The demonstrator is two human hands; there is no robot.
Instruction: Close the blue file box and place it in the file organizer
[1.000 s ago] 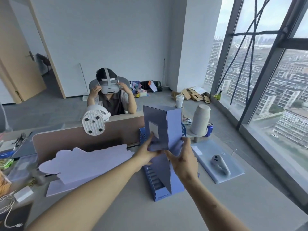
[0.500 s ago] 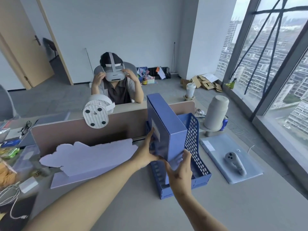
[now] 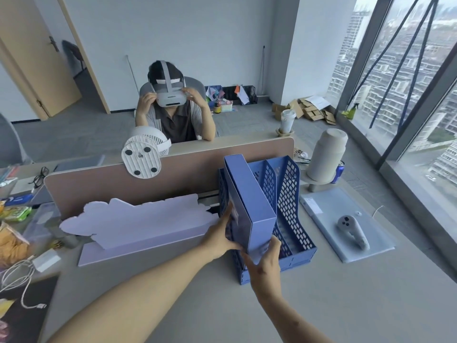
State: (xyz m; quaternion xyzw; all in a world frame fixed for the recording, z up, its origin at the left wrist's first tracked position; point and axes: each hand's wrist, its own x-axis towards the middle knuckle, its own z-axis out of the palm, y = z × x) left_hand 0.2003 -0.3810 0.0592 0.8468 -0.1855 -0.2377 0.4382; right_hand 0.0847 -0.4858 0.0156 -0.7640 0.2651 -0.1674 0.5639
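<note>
- While the blue file box (image 3: 249, 206) stands upright and closed in the leftmost slot of the file organizer (image 3: 288, 194), you hold it with both hands: left hand (image 3: 220, 240) pressed flat on its left face, right hand (image 3: 265, 261) clasped round its lower front corner.
- Box looks nearly seated; whether its base touches the slot floor is hidden by your hands.
- Keep the spine vertical and parallel to the mesh dividers so it does not jam.
- Push straight back along the slot, low on the box.
- Organizer looks light, so it may slide on the table (image 3: 346, 305); press gently.
- Release the right hand first, judged safest.
</note>
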